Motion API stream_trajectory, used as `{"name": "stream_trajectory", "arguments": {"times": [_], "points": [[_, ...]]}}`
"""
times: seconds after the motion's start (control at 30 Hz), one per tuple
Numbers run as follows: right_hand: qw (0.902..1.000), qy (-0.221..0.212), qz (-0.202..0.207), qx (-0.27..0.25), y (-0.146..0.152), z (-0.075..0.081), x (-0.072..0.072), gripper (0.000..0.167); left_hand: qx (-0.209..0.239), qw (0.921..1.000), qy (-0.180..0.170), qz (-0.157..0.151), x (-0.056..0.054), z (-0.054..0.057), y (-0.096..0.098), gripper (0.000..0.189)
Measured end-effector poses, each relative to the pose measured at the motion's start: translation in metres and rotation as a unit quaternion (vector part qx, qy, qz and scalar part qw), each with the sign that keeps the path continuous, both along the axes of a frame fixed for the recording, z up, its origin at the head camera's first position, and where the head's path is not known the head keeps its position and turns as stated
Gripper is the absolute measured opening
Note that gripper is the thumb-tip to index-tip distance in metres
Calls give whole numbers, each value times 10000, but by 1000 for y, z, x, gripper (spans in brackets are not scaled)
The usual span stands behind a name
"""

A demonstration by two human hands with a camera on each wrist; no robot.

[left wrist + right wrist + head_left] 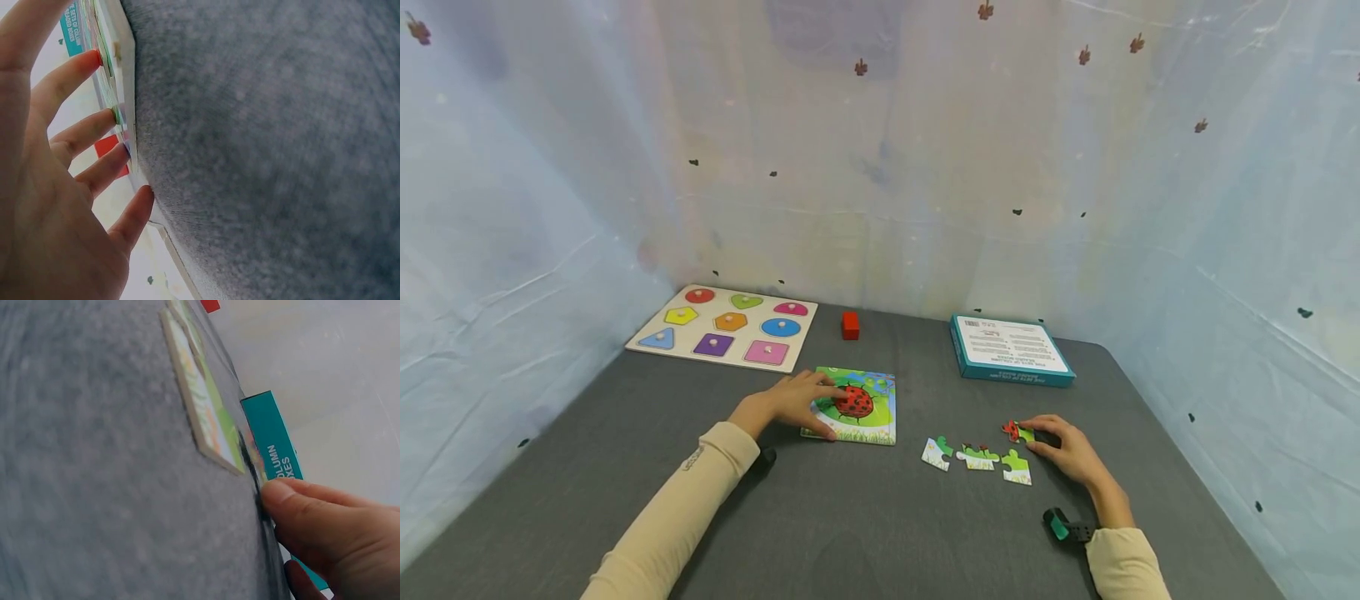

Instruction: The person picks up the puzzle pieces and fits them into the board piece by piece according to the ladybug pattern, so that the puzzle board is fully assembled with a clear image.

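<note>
A square ladybug puzzle [880, 425] lies flat left of centre in the head view. My left hand [793, 402] rests on its left side, fingers spread over the picture and thumb near the front edge; in the left wrist view the fingertips [94, 57] touch its surface. On the right, my right hand [1071, 450] pinches a red and green puzzle piece [1012, 431] between thumb and fingers, low over the table. Just in front of that piece is a row of loose pieces: a white and green corner [936, 454], a grassy piece [977, 459] and a green and white piece [1017, 469].
A shape board with knobbed pieces [655, 350] lies at the back left. Behind the puzzle stands a red block [850, 326]. A teal box [1015, 372] sits at the back right. Pale sheeting [865, 233] encloses the grey table [850, 517] at the back and sides.
</note>
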State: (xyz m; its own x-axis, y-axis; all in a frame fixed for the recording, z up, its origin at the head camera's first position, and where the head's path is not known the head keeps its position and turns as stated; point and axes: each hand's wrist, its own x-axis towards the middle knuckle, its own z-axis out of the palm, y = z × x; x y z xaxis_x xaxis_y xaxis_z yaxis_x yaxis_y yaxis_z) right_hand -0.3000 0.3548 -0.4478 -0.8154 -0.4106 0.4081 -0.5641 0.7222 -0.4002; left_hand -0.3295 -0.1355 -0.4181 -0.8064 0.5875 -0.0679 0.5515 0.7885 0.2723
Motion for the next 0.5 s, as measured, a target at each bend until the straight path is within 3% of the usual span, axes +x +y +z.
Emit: {"name": "stream_trajectory", "arguments": {"times": [0.17,0.5], "points": [[9998,30,185,-80,-14,8,-1,31,37,10000,14,-33,0,2,-1,75],[9938,-496,857,-513,-73,31,-15,31,-31,10000,64,28,1,0,1,76]]}}
